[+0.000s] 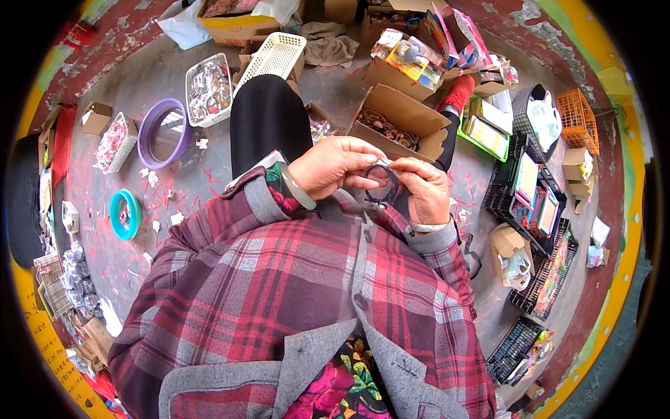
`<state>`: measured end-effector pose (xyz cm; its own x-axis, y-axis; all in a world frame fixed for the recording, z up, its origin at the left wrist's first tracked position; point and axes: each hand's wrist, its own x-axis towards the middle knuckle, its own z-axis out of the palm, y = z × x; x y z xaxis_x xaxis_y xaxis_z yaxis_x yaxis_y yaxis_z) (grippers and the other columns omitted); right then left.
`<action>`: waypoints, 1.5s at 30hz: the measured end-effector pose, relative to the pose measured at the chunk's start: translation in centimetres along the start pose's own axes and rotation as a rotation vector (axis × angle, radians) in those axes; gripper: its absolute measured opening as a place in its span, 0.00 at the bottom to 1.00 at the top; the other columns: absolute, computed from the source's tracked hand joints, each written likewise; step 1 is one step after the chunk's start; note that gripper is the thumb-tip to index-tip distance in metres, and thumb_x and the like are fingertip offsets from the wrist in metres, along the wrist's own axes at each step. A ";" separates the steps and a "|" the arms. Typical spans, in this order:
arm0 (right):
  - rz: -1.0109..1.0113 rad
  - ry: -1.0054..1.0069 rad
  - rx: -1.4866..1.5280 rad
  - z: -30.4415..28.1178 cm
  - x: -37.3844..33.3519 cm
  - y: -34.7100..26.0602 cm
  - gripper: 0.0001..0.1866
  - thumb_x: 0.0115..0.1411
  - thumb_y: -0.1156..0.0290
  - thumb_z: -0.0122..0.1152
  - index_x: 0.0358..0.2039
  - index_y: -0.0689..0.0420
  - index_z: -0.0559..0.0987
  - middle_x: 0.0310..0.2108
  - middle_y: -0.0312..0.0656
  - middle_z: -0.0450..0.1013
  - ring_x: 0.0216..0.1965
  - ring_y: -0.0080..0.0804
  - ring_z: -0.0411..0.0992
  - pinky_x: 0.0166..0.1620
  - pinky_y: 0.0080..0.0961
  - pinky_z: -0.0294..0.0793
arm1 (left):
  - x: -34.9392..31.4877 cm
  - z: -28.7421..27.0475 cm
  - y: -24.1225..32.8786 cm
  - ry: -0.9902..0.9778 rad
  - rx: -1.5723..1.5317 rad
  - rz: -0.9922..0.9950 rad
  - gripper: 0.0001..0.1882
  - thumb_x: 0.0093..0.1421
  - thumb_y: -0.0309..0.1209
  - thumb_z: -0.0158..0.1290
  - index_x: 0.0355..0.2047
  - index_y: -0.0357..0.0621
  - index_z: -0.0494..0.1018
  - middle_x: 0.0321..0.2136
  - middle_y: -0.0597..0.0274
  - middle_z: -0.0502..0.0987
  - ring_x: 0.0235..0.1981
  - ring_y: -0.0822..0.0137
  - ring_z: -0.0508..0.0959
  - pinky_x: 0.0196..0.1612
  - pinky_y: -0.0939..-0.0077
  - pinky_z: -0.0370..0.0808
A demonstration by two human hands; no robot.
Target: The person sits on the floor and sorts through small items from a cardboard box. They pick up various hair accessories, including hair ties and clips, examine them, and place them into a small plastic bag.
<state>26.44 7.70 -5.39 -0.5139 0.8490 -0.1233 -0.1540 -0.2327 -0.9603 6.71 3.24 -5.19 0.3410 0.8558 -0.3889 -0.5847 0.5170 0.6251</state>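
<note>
My left hand [336, 167] and my right hand [423, 190] meet in front of my chest, fingertips close together. Between them hangs a thin dark looped band [383, 187], perhaps a hair tie. Both hands pinch it near its top, where a small whitish bit shows at the fingertips; what that bit is I cannot make out. Just beyond my hands stands an open cardboard box [434, 145] with many small dark and coloured pieces inside.
A white basket of clear packets [190, 98], a purple basin [143, 136] and a teal basin [114, 215] stand left. Ahead lies a cream basket [276, 57]. Black crates [499, 192], a green tray [481, 145] and an orange crate [578, 119] line the right. Red and white scraps litter the floor.
</note>
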 end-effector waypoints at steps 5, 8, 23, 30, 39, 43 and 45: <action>-0.053 -0.033 -0.017 0.0 0.1 -0.1 0.07 0.54 0.81 0.53 0.31 0.65 0.79 0.29 0.37 0.73 0.25 0.18 0.66 0.28 0.13 0.65 | -0.1 -0.1 0.3 -0.026 -0.023 -0.016 0.13 0.59 0.26 0.48 0.43 0.32 0.70 0.38 0.53 0.75 0.42 0.64 0.77 0.44 0.75 0.76; -0.054 -0.045 -0.026 -0.1 0.0 -0.2 0.07 0.54 0.82 0.52 0.32 0.65 0.79 0.29 0.37 0.72 0.25 0.18 0.66 0.29 0.13 0.65 | -0.2 -0.2 0.6 -0.037 -0.061 -0.020 0.13 0.59 0.28 0.49 0.42 0.32 0.70 0.38 0.54 0.75 0.41 0.65 0.77 0.44 0.75 0.76; -0.117 -0.098 -0.119 -0.3 0.3 0.2 0.08 0.54 0.83 0.51 0.32 0.65 0.79 0.29 0.38 0.72 0.26 0.19 0.67 0.30 0.13 0.66 | 0.2 0.1 -0.2 0.091 0.055 0.033 0.09 0.60 0.30 0.50 0.34 0.35 0.72 0.31 0.57 0.77 0.34 0.68 0.79 0.37 0.83 0.78; -0.034 0.091 -0.009 -1.0 0.9 -0.6 0.10 0.59 0.76 0.51 0.40 0.64 0.75 0.34 0.37 0.73 0.34 0.21 0.70 0.36 0.14 0.66 | 0.2 0.7 -0.2 0.209 0.215 0.203 0.08 0.61 0.28 0.48 0.33 0.33 0.71 0.28 0.59 0.75 0.30 0.71 0.78 0.33 0.83 0.77; -0.069 -0.080 -0.140 -0.1 1.3 0.8 0.07 0.53 0.76 0.61 0.33 0.64 0.77 0.28 0.34 0.70 0.31 0.18 0.67 0.36 0.15 0.65 | 0.3 1.0 -1.2 0.103 0.461 0.354 0.10 0.63 0.29 0.45 0.35 0.33 0.71 0.30 0.60 0.76 0.32 0.74 0.77 0.37 0.82 0.76; -0.164 -0.043 -0.202 -0.1 1.1 0.5 0.04 0.51 0.78 0.61 0.28 0.64 0.79 0.27 0.37 0.71 0.30 0.20 0.67 0.34 0.15 0.65 | 0.0 1.5 -0.8 0.128 0.509 0.338 0.10 0.63 0.29 0.44 0.35 0.34 0.71 0.30 0.60 0.76 0.33 0.73 0.77 0.38 0.81 0.76; -0.151 -0.036 -0.160 0.0 0.9 0.1 0.04 0.52 0.78 0.61 0.29 0.65 0.79 0.27 0.38 0.72 0.30 0.21 0.68 0.35 0.16 0.65 | 0.0 1.5 -0.8 0.113 0.495 0.350 0.10 0.64 0.29 0.43 0.35 0.33 0.71 0.30 0.59 0.76 0.34 0.72 0.78 0.38 0.81 0.76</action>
<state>25.96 8.46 -5.60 -0.5250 0.8505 0.0310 -0.0971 -0.0236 -0.9950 8.29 2.83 -4.63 0.0940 0.9833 -0.1561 -0.2274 0.1738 0.9582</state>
